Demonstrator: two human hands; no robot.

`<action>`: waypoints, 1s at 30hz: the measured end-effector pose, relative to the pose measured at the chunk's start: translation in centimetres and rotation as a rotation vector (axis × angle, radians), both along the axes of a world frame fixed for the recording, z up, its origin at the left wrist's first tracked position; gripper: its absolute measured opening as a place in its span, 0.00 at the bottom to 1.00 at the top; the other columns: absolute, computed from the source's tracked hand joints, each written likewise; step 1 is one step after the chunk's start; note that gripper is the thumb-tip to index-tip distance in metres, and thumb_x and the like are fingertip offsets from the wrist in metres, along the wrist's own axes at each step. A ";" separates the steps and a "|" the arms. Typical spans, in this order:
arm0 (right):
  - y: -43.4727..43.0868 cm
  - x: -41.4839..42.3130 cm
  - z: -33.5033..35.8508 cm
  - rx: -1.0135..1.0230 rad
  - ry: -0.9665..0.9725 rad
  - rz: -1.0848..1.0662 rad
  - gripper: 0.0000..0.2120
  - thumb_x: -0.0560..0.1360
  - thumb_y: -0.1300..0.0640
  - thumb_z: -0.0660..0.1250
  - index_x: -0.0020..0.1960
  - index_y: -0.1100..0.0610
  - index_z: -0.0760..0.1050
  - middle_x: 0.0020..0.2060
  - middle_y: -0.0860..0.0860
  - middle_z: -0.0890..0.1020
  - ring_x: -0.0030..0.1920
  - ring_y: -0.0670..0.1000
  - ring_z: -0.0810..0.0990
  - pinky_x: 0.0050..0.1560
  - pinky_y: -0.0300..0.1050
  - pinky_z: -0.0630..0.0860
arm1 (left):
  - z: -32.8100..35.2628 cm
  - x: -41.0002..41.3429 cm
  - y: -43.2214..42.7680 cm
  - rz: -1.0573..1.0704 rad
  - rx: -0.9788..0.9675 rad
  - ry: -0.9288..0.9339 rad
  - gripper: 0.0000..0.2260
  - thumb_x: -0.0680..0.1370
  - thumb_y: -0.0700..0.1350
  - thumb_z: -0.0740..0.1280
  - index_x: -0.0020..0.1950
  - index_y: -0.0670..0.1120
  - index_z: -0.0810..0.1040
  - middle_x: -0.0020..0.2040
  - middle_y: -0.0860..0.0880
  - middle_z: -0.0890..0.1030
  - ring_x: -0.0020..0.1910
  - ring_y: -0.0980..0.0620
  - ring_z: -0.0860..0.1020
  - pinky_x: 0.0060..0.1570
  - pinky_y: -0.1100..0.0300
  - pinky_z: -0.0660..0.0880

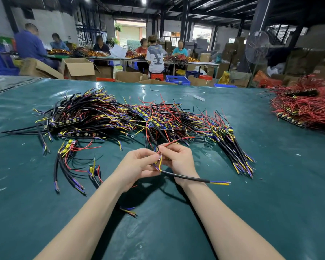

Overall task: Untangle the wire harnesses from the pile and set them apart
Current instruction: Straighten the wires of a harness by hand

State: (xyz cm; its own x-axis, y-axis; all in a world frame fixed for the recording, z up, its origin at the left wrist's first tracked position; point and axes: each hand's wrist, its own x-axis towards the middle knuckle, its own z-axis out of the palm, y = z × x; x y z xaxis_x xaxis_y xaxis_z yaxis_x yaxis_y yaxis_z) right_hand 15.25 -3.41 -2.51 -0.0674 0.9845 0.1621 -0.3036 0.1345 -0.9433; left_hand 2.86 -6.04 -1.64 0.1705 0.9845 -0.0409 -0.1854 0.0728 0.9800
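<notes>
- We have one wire harness (188, 177) in hand. It is a black-sheathed cable with yellow, blue and purple stripped leads, held just above the dark green sheet-covered worktop (270, 212), midway along it and closer to the near edge than the pile.
- The left hand (139, 166) and the right hand (178, 158) meet where the sheath ends. Each grip is clamped on the loose leads, pinching them between the fingertips. The cable's free end juts toward the right edge.
- A thin red wire (176, 141) runs from the right grip back toward the tangled pile (111, 117) of black, red, yellow and blue harnesses in the middle of the worktop. We judge this piece is not yet free.
- To do the step well, we would hold the junction steady in one grip. With the other we would follow the red wire outward, lifting crossing strands over it rather than tugging. The small components and ring terminals in the pile look likely to snag.
- Once the piece is loose, it could join the fan of harnesses (233, 147) toward the right edge or the small cluster (68, 162) toward the left edge. We cannot tell which is the sorted lot.
- A heap of red wires (304, 107) lies at the far right corner, well apart from the pile.
- We can read no writing or brand on the harnesses. A pale shirt (155, 59) on a person beyond the far edge carries a large print, too blurred to read.
</notes>
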 end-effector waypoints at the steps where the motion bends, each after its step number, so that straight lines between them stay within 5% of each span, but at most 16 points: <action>1: 0.0 -0.1 0.0 0.015 -0.035 -0.008 0.10 0.73 0.70 0.64 0.35 0.62 0.75 0.22 0.47 0.76 0.24 0.44 0.74 0.29 0.37 0.76 | 0.0 0.1 0.1 0.009 -0.023 0.003 0.08 0.77 0.34 0.62 0.38 0.41 0.75 0.30 0.47 0.81 0.28 0.53 0.80 0.29 0.62 0.78; 11: -0.2 -0.5 -0.1 -0.016 -0.050 0.047 0.10 0.75 0.69 0.62 0.38 0.61 0.76 0.26 0.51 0.78 0.24 0.44 0.75 0.28 0.34 0.73 | 0.3 1.0 0.2 0.104 -0.173 0.068 0.09 0.77 0.36 0.54 0.38 0.43 0.69 0.24 0.50 0.78 0.19 0.57 0.70 0.22 0.68 0.69; 14: -0.2 -0.2 0.0 -0.043 -0.046 0.077 0.09 0.76 0.68 0.61 0.39 0.61 0.76 0.27 0.53 0.78 0.24 0.45 0.75 0.28 0.36 0.73 | -0.1 1.0 0.2 0.108 -0.104 0.091 0.10 0.79 0.42 0.59 0.38 0.44 0.69 0.27 0.49 0.79 0.23 0.57 0.74 0.24 0.66 0.72; 23: 0.0 0.4 0.5 -0.105 0.026 -0.049 0.10 0.72 0.72 0.64 0.40 0.59 0.76 0.23 0.48 0.79 0.23 0.44 0.77 0.28 0.35 0.77 | -0.2 0.8 -0.2 0.104 -0.078 0.067 0.12 0.77 0.33 0.61 0.34 0.41 0.69 0.29 0.43 0.80 0.25 0.54 0.79 0.27 0.61 0.77; 30: 0.3 0.6 0.5 -0.144 0.097 -0.078 0.09 0.73 0.71 0.64 0.37 0.61 0.76 0.21 0.49 0.79 0.22 0.43 0.77 0.26 0.33 0.75 | -0.2 0.8 -0.2 0.100 -0.096 0.067 0.08 0.78 0.33 0.61 0.41 0.41 0.75 0.31 0.44 0.81 0.27 0.53 0.80 0.29 0.61 0.79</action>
State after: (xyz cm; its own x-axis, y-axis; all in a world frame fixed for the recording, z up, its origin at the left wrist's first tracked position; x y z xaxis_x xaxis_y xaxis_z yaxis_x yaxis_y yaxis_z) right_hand 15.80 -3.14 -1.98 0.0188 0.9996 0.0212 -0.3877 0.0268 -0.9214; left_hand 3.65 -6.27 -1.85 0.0653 0.9875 -0.1432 -0.1306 0.1508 0.9799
